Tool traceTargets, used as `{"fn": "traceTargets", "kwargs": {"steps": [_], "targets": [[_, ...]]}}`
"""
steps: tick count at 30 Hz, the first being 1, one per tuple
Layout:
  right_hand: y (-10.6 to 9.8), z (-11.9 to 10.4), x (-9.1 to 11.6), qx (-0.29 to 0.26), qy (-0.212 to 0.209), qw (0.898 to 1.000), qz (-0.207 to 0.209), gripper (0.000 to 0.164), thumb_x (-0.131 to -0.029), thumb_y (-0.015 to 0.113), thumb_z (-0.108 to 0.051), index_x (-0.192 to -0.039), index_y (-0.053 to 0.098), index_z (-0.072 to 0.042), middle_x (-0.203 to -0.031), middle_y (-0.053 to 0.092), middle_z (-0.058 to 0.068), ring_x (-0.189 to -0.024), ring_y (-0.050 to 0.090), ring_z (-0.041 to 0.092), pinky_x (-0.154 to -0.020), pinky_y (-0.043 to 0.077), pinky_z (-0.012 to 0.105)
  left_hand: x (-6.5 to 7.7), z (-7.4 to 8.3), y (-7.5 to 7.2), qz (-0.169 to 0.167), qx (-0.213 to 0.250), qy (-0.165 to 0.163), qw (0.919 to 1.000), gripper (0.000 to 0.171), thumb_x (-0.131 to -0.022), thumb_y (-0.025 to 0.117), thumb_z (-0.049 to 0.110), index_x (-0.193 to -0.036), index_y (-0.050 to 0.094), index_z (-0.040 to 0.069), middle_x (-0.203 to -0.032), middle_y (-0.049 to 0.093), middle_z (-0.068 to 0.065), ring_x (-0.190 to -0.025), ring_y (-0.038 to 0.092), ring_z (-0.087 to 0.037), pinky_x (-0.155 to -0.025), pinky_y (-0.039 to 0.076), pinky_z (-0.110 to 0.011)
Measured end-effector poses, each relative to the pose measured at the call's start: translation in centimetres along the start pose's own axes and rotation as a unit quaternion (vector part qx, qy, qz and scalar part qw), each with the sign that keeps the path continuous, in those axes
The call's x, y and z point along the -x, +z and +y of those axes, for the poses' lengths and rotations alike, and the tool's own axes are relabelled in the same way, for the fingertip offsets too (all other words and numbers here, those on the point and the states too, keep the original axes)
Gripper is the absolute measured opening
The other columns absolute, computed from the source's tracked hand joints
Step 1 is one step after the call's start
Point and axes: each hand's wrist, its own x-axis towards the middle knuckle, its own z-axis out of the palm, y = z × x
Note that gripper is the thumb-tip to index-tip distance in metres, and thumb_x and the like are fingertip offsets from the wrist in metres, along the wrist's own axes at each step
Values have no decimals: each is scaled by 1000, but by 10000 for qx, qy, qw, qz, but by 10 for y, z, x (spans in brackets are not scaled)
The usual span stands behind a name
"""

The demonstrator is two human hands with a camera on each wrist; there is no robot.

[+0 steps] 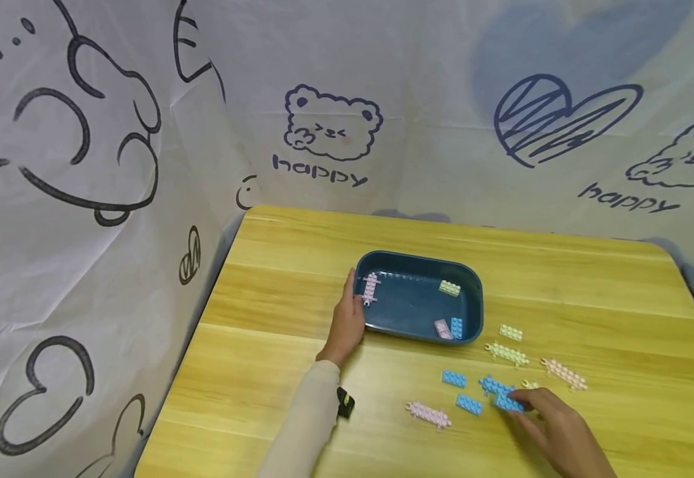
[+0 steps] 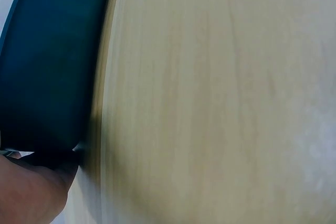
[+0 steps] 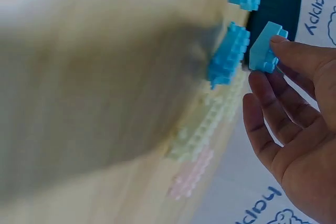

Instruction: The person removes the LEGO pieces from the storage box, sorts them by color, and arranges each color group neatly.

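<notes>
My right hand pinches a blue building brick between thumb and fingers, lifted off the table in the right wrist view. Just beyond it lies a longer blue piece with side pegs. Two more blue bricks, one left and one nearer, lie on the table. At the left end of a dark blue plastic bin, my left hand holds its wall, fingers along the outside and thumb near the rim. Inside are a pink pegged piece, a pale green brick, a blue brick and a pink brick.
Right of the bin lie a pale green brick, a pale green pegged piece and a peach pegged piece. A small yellowish piece is by my right hand. A pink pegged piece lies nearer. Printed cloth hangs behind the table.
</notes>
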Motion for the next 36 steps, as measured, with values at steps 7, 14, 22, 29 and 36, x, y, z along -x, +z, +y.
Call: {"fn": "traceTargets", "kwargs": {"steps": [7, 14, 22, 29, 36], "targets": [[12, 1, 20, -16, 441, 9988, -192, 37, -67, 93, -3, -98, 76, -15, -90, 70, -7, -74, 61, -4, -57, 57, 25, 1, -1, -1, 38, -5, 20, 10000, 58, -110, 36, 1, -165, 19, 1, -166, 30, -20, -149, 34, -40, -123, 28, -52], [17, -6, 22, 115, 1056, 9924, -624, 30, -75, 92, -10, -98, 74, -18, -86, 65, -14, -69, 55, -6, -54, 52, 23, 1, 1, -1, 32, 73, 15, 10000, 58, -111, 36, 2, -166, 18, 4, -167, 29, -18, -149, 33, -38, -123, 27, -51], [20, -8, 25, 204, 1300, 9880, -812, 27, -78, 91, -12, -99, 74, -17, -83, 58, -16, -65, 46, -8, -49, 44, 22, 1, 2, 0, 35, 55, 14, 10000, 58, -111, 37, 2, -166, 18, 4, -167, 29, -18, -147, 38, -37, -123, 28, -51], [20, -6, 26, 226, 1150, 9908, -683, 29, -76, 92, -11, -99, 75, -16, -87, 61, -13, -67, 47, -8, -50, 45, 23, 1, 1, 0, -2, 42, -26, 10000, 58, -111, 37, 2, -166, 18, 3, -167, 29, -18, -146, 39, -36, -123, 28, -50], [20, -5, 26, 169, 1066, 9925, -577, 31, -75, 93, -14, -100, 75, -19, -87, 61, -15, -68, 47, -9, -51, 46, 22, 1, 1, 1, 4, 37, -66, 10000, 58, -111, 36, 3, -166, 18, 4, -167, 29, -18, -149, 36, -37, -123, 28, -51]]}}
